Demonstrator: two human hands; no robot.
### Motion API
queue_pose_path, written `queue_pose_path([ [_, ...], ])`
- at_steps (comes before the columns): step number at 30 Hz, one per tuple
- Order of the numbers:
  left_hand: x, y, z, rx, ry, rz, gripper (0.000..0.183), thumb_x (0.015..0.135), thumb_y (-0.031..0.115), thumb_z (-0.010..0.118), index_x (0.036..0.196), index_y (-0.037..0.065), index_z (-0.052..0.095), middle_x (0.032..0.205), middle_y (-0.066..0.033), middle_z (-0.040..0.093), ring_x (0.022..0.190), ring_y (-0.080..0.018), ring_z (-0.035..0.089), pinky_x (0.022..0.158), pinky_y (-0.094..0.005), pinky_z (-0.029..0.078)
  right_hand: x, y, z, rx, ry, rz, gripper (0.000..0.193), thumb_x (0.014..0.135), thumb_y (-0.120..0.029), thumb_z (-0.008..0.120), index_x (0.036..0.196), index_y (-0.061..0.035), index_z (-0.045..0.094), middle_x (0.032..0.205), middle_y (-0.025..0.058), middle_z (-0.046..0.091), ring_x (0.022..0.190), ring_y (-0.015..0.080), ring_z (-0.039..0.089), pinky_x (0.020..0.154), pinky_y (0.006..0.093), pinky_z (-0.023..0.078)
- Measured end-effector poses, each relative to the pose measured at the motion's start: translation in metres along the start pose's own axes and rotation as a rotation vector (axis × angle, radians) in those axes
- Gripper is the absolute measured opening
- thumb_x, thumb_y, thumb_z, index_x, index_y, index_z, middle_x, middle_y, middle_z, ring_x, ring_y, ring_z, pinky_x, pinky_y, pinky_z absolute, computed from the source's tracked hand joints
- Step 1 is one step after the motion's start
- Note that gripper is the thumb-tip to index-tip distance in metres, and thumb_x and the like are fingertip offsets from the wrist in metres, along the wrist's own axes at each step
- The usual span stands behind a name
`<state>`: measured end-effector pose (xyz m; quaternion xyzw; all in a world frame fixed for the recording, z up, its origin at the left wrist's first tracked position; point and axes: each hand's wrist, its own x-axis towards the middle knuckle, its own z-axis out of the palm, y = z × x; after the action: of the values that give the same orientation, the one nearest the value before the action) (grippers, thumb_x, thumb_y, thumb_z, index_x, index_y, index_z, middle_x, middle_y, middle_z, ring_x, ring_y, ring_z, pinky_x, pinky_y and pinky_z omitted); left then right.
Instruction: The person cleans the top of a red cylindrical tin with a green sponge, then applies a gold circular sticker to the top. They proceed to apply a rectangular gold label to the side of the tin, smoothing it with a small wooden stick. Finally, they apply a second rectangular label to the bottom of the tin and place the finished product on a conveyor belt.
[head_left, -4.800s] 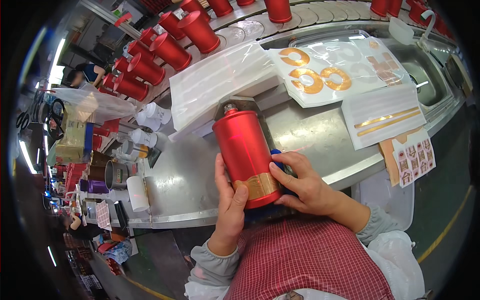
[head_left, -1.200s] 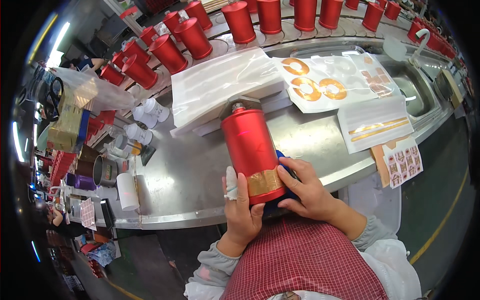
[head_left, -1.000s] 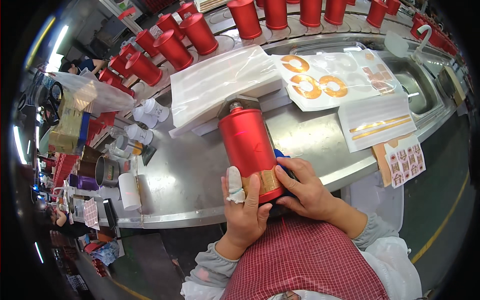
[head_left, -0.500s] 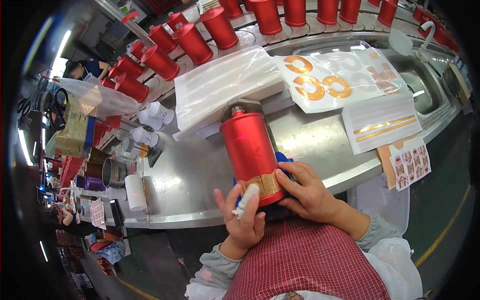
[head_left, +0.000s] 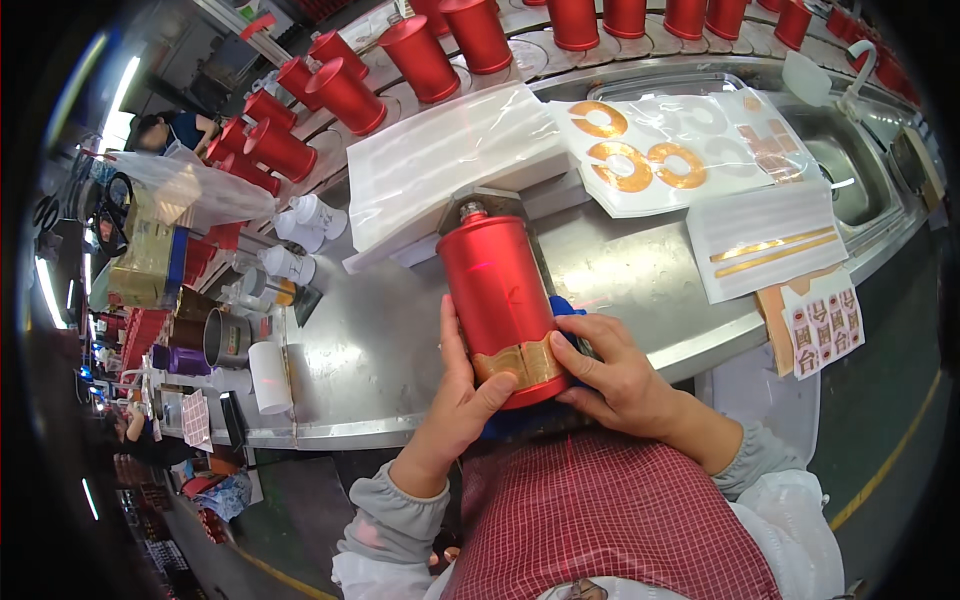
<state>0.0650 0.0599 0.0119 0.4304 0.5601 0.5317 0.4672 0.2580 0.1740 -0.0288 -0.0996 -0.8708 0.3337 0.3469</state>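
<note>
A red bottle (head_left: 495, 285) with a bare threaded neck lies tilted in front of me, neck pointing away. A gold label band (head_left: 512, 364) runs round its lower end, with a seam at the front. My left hand (head_left: 452, 405) holds the bottle's left side, fingers along it and thumb pressing on the gold band. On the other side, my right hand (head_left: 618, 380) grips the base end, its thumb by the band's right edge. Beneath the bottle, part of a blue support (head_left: 567, 308) shows; the rest is hidden.
Gold sticker sheets (head_left: 640, 205) and a sheet with gold strips (head_left: 745, 275) lie right on the steel table (head_left: 365, 345). A white-wrapped block (head_left: 445, 165) stands beyond the bottle. Red bottles (head_left: 420, 60) line a conveyor. A sink (head_left: 850, 185) is far right; a person (head_left: 185, 132) works far left.
My left hand has shifted from in front of the band to the bottle's left side and now clasps it. The white wad at its fingers is out of sight. My right hand stays.
</note>
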Motion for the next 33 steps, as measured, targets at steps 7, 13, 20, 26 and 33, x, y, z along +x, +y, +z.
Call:
queue_pose_path([
  [7, 0.001, -0.011, 0.014, 0.109, 0.163, 0.146, 0.097, 0.093, 0.034, 0.063, 0.151, -0.002, -0.006, 0.155, -0.019, 0.018, 0.14, -0.0262, 0.028, 0.114, -0.0369, 0.024, 0.001, 0.0, 0.001, -0.014, 0.004, 0.002, 0.071, 0.071, -0.013, 0.077, 0.136, -0.0034, 0.05, 0.129, 0.0226, 0.049, 0.116, 0.0405, 0.049, 0.099, 0.047, 0.042],
  [13, -0.039, -0.037, 0.03, 0.86, 0.353, 0.512, 0.072, 0.095, 0.035, 0.057, 0.142, -0.013, 0.03, 0.142, -0.0323, 0.039, 0.136, -0.0469, 0.035, 0.113, -0.0526, 0.023, 0.0, 0.0, -0.001, -0.016, -0.017, 0.009, 0.068, 0.072, -0.014, 0.077, 0.135, -0.003, 0.05, 0.129, 0.0225, 0.049, 0.116, 0.0403, 0.05, 0.099, 0.0471, 0.042],
  [20, -0.033, -0.025, 0.033, 1.139, 0.308, 0.611, 0.047, 0.089, 0.022, 0.065, 0.13, 0.002, 0.056, 0.139, -0.0351, 0.04, 0.131, -0.051, 0.038, 0.108, -0.0641, 0.025, 0.0, 0.0, 0.001, -0.023, 0.003, -0.006, 0.067, 0.074, -0.014, 0.076, 0.134, -0.0023, 0.05, 0.129, 0.0226, 0.049, 0.115, 0.0403, 0.05, 0.099, 0.0468, 0.042],
  [26, -0.031, -0.028, 0.026, 0.719, 0.278, 0.581, 0.045, 0.089, 0.019, 0.066, 0.128, -0.002, 0.056, 0.144, -0.0355, 0.035, 0.135, -0.0471, 0.036, 0.111, -0.052, 0.027, 0.003, 0.0, -0.007, -0.029, -0.03, -0.03, 0.064, 0.075, -0.01, 0.074, 0.134, -0.0017, 0.05, 0.129, 0.024, 0.05, 0.114, 0.0407, 0.051, 0.098, 0.046, 0.043],
  [33, -0.027, -0.029, 0.026, 0.817, 0.351, 0.399, 0.089, 0.083, 0.033, 0.074, 0.145, -0.009, 0.025, 0.144, -0.0369, 0.033, 0.135, -0.048, 0.035, 0.112, -0.049, 0.028, 0.043, -0.007, -0.04, 0.001, 0.027, -0.024, 0.035, 0.075, -0.006, 0.071, 0.108, -0.0032, 0.06, 0.099, 0.0146, 0.062, 0.09, 0.0346, 0.062, 0.075, 0.0408, 0.053],
])
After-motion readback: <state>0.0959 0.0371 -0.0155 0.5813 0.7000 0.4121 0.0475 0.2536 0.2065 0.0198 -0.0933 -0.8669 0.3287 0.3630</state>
